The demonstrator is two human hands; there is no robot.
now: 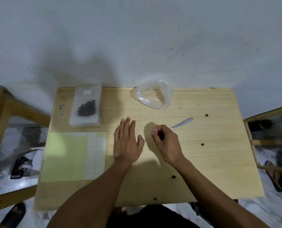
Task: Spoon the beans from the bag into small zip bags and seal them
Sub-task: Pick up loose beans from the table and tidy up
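A small zip bag [86, 106] with dark beans in it lies on a stack of flat clear bags at the table's back left. A crumpled clear plastic bag [153, 96] stands open at the back centre and looks empty. A white plastic spoon [182, 123] lies on the table, its handle pointing back right. My right hand [165, 142] is curled over the spoon's near end, fingers pinched together; something dark shows under them, and I cannot tell whether they grip anything. My left hand [126, 142] rests flat on the table, fingers spread, holding nothing.
A pale green label sheet [74, 155] lies at the front left of the wooden table [211, 162]. A few single dark beans [174, 176] are scattered on the table's right half. Wooden frames stand on both sides. A white wall rises right behind the table.
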